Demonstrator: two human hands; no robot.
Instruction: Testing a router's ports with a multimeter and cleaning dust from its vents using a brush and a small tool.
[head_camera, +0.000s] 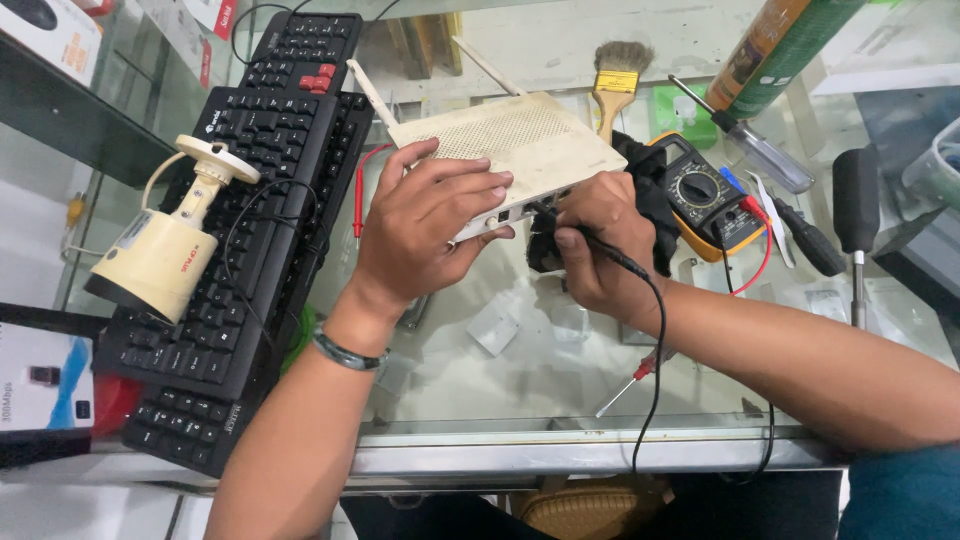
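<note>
Two hands at work over glass counter. Left hand clamps white router at centre; right hand, at router's 4 o'clock, pinches black cable plug against router's port edge. Yellow multimeter at 3 o'clock, paintbrush at 1, black keyboards at 9.

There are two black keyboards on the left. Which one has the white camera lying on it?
The nearer keyboard, the bigger one lying beside the left hand, carries the white camera. The farther keyboard has red keys and nothing on it.
</note>
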